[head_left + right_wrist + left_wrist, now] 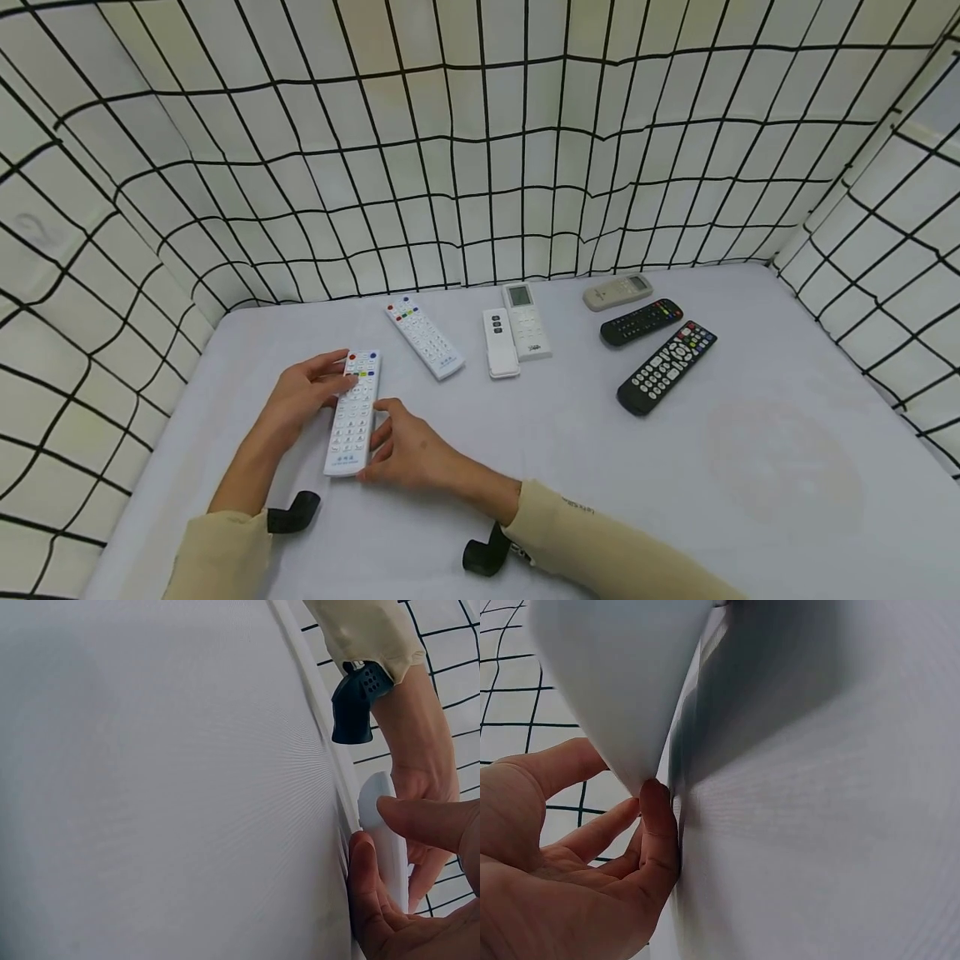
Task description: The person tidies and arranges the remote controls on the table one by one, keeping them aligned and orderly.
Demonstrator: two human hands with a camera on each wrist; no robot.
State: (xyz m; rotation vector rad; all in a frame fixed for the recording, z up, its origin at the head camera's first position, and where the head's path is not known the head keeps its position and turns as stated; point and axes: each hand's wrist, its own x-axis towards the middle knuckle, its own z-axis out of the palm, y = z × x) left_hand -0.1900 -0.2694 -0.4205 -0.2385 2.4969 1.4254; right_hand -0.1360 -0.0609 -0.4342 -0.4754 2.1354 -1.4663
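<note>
Both hands hold a white remote control (351,429) with coloured buttons near its top, low over the white tabletop. My left hand (300,396) grips its upper left side, the thumb lying over the button face. On the lower right side, my right hand (412,450) pinches the edge between thumb and fingers. The left wrist view shows the remote's plain white underside (622,682) rising above the left fingertips (656,799). In the right wrist view, the remote's end (382,825) sits between the right thumb (420,817) and fingers, with the left hand behind.
Another white remote (426,337) lies just beyond. Further right are a slim white remote (500,346), a white remote with a screen (528,325), a beige remote (617,293) and two black remotes (641,322). Black-lined netting (487,167) surrounds the table's back and sides.
</note>
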